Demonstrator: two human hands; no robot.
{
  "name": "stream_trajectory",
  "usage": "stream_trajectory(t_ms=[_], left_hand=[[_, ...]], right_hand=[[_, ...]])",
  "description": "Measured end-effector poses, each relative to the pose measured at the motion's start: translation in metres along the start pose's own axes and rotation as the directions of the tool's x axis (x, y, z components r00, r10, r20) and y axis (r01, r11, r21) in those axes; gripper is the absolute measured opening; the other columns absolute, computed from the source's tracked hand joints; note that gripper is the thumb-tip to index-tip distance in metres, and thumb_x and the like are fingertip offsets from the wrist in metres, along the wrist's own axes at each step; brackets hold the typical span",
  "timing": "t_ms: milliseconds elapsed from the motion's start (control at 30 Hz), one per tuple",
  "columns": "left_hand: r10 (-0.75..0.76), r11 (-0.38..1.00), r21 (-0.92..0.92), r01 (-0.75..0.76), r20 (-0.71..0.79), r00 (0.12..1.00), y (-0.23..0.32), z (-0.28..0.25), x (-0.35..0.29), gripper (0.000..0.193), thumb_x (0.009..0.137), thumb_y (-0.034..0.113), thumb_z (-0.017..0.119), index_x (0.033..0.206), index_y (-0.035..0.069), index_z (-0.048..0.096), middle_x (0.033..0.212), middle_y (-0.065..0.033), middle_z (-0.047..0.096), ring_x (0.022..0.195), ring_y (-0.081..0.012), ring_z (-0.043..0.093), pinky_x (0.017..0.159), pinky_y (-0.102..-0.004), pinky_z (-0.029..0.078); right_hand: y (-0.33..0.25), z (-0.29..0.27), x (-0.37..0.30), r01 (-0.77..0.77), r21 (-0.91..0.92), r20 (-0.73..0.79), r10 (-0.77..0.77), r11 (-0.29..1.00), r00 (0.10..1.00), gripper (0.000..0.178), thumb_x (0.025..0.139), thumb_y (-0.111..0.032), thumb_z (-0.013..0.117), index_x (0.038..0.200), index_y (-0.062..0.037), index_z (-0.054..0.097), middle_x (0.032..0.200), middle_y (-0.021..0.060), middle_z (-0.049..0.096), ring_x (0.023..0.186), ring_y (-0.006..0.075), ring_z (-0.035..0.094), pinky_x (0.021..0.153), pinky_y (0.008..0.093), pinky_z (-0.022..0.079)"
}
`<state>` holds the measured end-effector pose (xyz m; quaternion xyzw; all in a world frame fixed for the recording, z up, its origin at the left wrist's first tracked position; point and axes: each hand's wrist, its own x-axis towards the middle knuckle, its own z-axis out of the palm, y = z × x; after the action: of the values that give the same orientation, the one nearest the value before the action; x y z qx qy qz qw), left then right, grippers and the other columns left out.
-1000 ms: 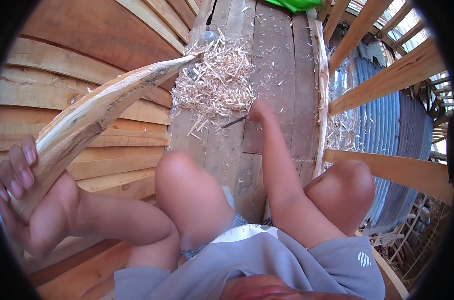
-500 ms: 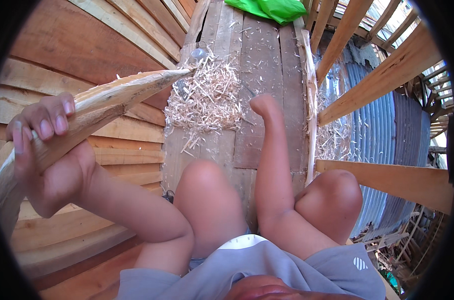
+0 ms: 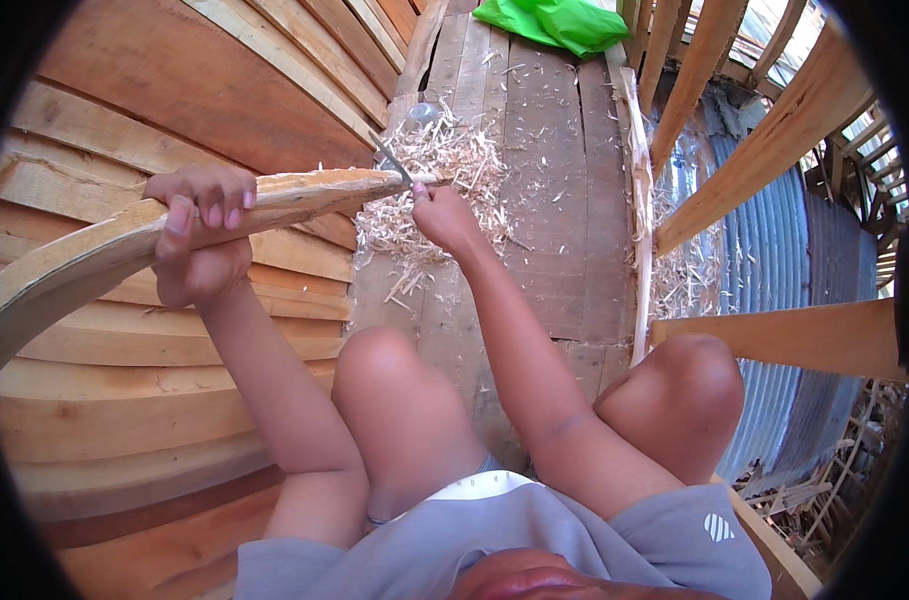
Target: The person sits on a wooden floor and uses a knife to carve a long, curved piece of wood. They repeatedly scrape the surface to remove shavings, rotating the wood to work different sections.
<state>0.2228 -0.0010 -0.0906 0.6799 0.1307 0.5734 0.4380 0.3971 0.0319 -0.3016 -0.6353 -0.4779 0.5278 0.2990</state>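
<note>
A long, curved piece of pale wood (image 3: 310, 196) stretches from the left edge to the middle, its far end narrowing. Around its middle stretch, my left hand (image 3: 213, 262) is wrapped, with fingers over the top and palm underneath. My right hand (image 3: 443, 215) is closed at the narrow end, holding a knife (image 3: 391, 160). The thin dark blade crosses the wood's tip and points up and left; the handle is hidden in my fist.
Wood shavings (image 3: 425, 240) lie heaped on the plank floor (image 3: 545, 250), beside a clear rounded container (image 3: 422, 114). A bright green plastic bag (image 3: 560, 25) lies at the far end. Stacked boards (image 3: 125, 330) line the left; wooden posts (image 3: 755, 140) and corrugated metal (image 3: 765, 260) stand right.
My right hand has moved left and brought the knife up against the wood's tip. My left hand and the wood have shifted right, and the wood lies more level.
</note>
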Motion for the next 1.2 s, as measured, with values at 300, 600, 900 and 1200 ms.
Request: stream_trajectory(t_ms=[300,600,900,1200], left_hand=[[-0.008,0.986,-0.156,0.06,0.314,0.949,-0.031,-0.037,0.015,0.021,0.08,0.017,0.06,0.073,0.011,0.042,0.06,0.0,0.041,0.054,-0.0145,0.041,0.06,-0.0329,0.039],[-0.042,0.977,-0.171,0.125,0.418,0.907,-0.049,-0.026,0.044,0.021,0.081,0.019,0.061,0.074,0.012,0.042,0.062,0.0015,0.039,0.057,-0.014,0.039,0.063,-0.0322,0.037],[-0.024,0.977,-0.197,0.082,0.283,0.959,-0.046,-0.045,0.022,0.018,0.078,0.014,0.057,0.071,0.011,0.041,0.06,-0.0008,0.04,0.055,-0.0151,0.04,0.06,-0.0333,0.039],[-0.023,0.983,-0.17,0.065,0.234,0.972,-0.041,-0.034,0.017,0.02,0.078,0.015,0.06,0.072,0.01,0.042,0.06,-0.0013,0.04,0.056,-0.0156,0.041,0.062,-0.0334,0.04]], right_hand=[[-0.069,0.009,-0.041,0.074,0.03,-0.153,-0.069,0.997,0.986,0.067,0.096,-0.042,0.026,0.099,0.0115,0.067,0.104,0.0348,0.063,0.103,0.0474,0.061,0.096,0.0499,0.043],[-0.078,-0.004,-0.049,0.152,0.05,-0.268,-0.134,0.987,0.954,0.064,0.092,-0.038,0.029,0.094,0.0139,0.066,0.1,0.0371,0.063,0.1,0.0493,0.061,0.095,0.049,0.044],[-0.069,0.006,-0.054,0.206,0.061,-0.174,-0.193,0.977,0.966,0.056,0.094,-0.037,0.031,0.088,0.006,0.067,0.093,0.0302,0.065,0.092,0.0475,0.062,0.086,0.0513,0.047],[-0.021,0.005,-0.01,0.094,-0.029,-0.232,-0.098,0.995,0.968,0.057,0.094,-0.036,0.031,0.093,0.0089,0.067,0.097,0.0323,0.065,0.097,0.0458,0.064,0.089,0.0521,0.046]])
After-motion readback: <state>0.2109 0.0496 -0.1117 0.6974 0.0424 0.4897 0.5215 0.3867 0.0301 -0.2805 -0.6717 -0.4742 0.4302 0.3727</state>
